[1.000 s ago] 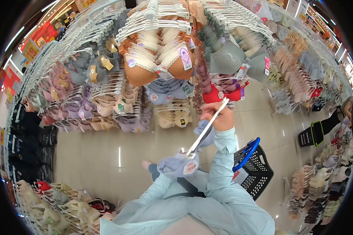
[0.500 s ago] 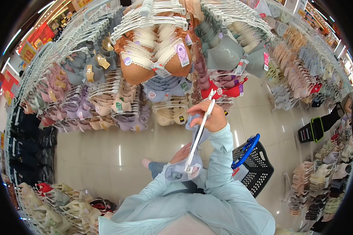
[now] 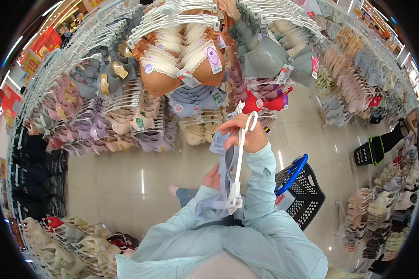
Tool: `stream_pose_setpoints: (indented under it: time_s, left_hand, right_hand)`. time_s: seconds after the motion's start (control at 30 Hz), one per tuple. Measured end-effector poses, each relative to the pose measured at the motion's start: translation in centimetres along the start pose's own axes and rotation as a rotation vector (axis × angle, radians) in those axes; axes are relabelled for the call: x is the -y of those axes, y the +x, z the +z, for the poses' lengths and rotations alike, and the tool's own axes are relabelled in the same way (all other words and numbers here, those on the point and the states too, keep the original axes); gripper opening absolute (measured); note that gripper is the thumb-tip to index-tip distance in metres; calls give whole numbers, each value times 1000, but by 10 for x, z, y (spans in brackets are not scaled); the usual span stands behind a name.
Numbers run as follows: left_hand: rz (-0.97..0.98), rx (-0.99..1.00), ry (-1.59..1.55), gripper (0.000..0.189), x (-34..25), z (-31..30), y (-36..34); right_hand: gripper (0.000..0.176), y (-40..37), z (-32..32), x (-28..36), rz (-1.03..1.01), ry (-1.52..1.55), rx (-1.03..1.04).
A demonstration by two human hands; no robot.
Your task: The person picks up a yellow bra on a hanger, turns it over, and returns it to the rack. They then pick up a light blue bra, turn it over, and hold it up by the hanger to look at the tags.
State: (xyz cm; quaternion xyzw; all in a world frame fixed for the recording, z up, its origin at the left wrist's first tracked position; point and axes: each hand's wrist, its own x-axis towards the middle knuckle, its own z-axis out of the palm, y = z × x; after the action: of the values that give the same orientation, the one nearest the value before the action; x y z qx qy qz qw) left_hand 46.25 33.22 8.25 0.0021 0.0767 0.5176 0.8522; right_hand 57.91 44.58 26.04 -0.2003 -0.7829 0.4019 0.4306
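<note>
My right hand [image 3: 253,137] is closed around a white plastic hanger [image 3: 238,172], below its hook. A pale blue-lavender bra [image 3: 222,162] hangs on this hanger, which is seen nearly edge-on, with a clip end near my chest. Part of the bra droops to the left of my right fingers. My left hand [image 3: 212,178] is beside the bra, low and to the left; its fingers are partly hidden behind the fabric, so their grip does not show.
Ahead stands a rack of bras [image 3: 172,74] on white hangers, in several colours. A black shopping basket [image 3: 305,197] with a blue handle is by my right side. Another black basket [image 3: 369,153] is farther right, near a person. More bras [image 3: 65,246] hang at lower left.
My right hand has turned the hanger, and its hook now shows above the fingers. The bra has swung and shows more to the left. My left hand has shifted slightly left and up.
</note>
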Motion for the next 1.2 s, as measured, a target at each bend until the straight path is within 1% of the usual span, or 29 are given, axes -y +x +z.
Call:
stream_pose_setpoints:
  time_s: [0.03, 0.07, 0.13, 0.17, 0.2, 0.27, 0.3, 0.33, 0.4, 0.5, 0.53, 0.6, 0.67, 0.7, 0.73, 0.83, 0.9, 1.03, 1.1, 1.13, 1.2]
  left_hand:
    - [-4, -26, -109, 38, 1, -6, 1]
    - [-4, -26, -110, 38, 2, -14, 1]
    - [-38, -127, 27, 34, 5, -30, 0]
    - [10, -141, 47, 32, 8, -25, 1]
    - [11, -143, 47, 32, 12, -21, 1]
    - [91, -152, 80, 31, 17, -10, 1]
    - [75, -162, 45, 30, 16, 1, 0]
    - [76, -163, 45, 30, 16, 1, 0]
    - [151, -215, 39, 28, 15, 0, 0]
    - [143, -270, 23, 28, 10, -15, -1]
    - [143, -271, 22, 28, 7, -22, -2]
    - [90, -91, 43, 29, 3, -31, -5]
    - [91, -69, 10, 29, 3, -35, -5]
    - [89, -45, -22, 30, 2, -34, -5]
    - [92, -45, -23, 30, 3, -34, -5]
    - [114, -94, 23, 29, 4, -27, -7]
    - [122, -220, 79, 28, 4, -8, -11]
    - [170, -220, 64, 27, 3, -22, -11]
    - [190, -146, -10, 26, 3, -27, -11]
    - [190, -146, -10, 26, 3, -30, -12]
    - [257, -113, -56, 25, 3, -37, -12]
  right_hand:
    - [41, 0, -2, -1, -33, -20, 4]
    - [41, -1, -3, 0, -32, -20, 4]
    - [35, -4, -5, 1, 22, 102, -36]
    - [36, -4, -6, -1, 3, 96, -31]
    - [36, -4, -6, -2, 4, 97, -31]
    - [37, -5, -7, -5, 15, 158, 2]
    - [37, -6, -8, -4, 15, 159, 3]
    - [38, -6, -9, -4, 29, 186, 25]
    - [39, -7, -11, -3, 44, 213, 48]
    - [39, -8, -15, -4, 12, 165, 106]
    - [39, -9, -16, -6, 17, 196, 96]
    - [39, -12, -17, -10, 23, 230, 88]
    - [40, -15, -18, -17, 73, 346, 13]
    - [45, -16, -19, -22, 66, 360, -2]
    - [45, -18, -22, -25, 66, 362, 0]
    - [52, -20, -29, -25, 152, 374, -54]
    - [53, -22, -32, -26, 156, 389, -61]
    - [53, -22, -35, -26, 135, 416, -75]
    - [53, -22, -36, -25, 120, 420, -74]
    - [53, -22, -36, -24, 118, 419, -74]
    - [54, -22, -35, -24, 115, 418, -73]
